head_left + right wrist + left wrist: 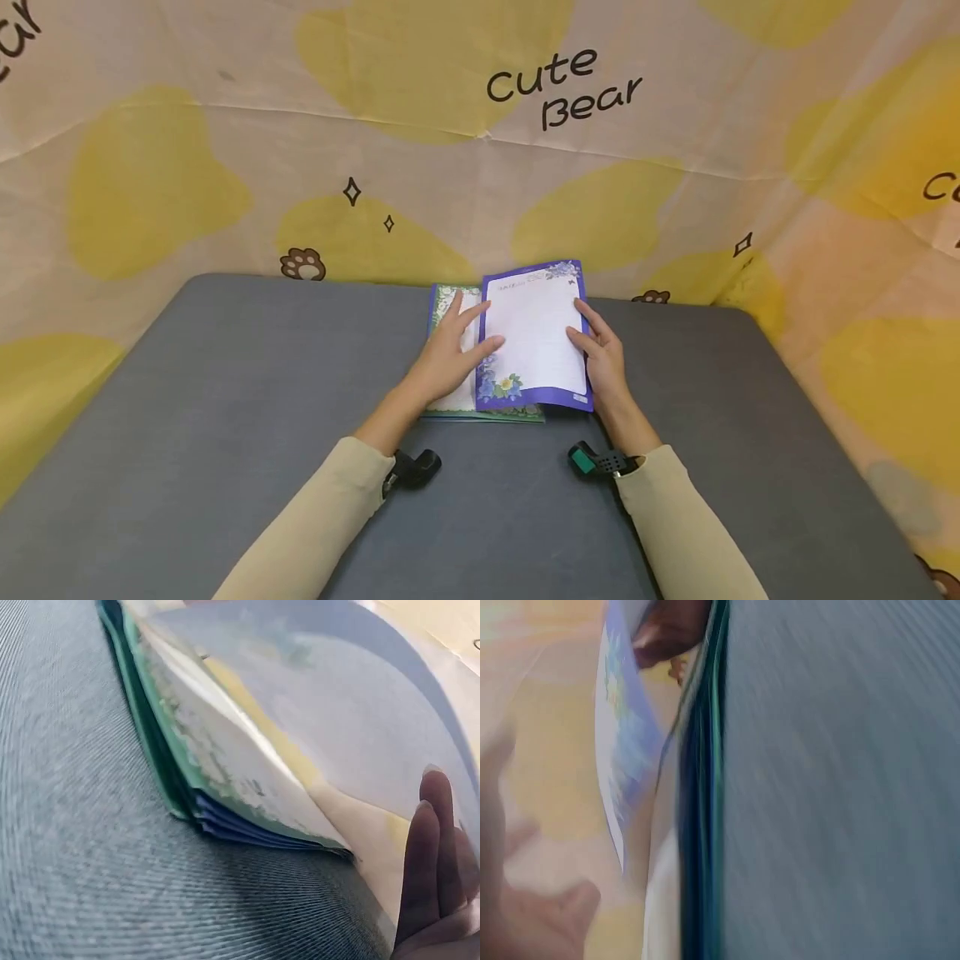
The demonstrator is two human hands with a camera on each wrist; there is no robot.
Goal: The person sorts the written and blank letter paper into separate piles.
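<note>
A sheet of writing paper with a purple border and printed flowers is raised over a stack of floral-bordered sheets, its lower edge bowed. My right hand pinches its right edge, thumb on the front and fingers behind; in the right wrist view, the fingers lie behind the pale, curved sheet. With fingers spread, my left hand is over the stack at the sheet's left edge. In the left wrist view, the left hand appears blurred, apart from the sheet.
The stack's layered green and blue edges lie on a grey table. A patterned cloth with yellow patches and lettering hangs right behind the table's far edge. A dark wrist device is on each arm.
</note>
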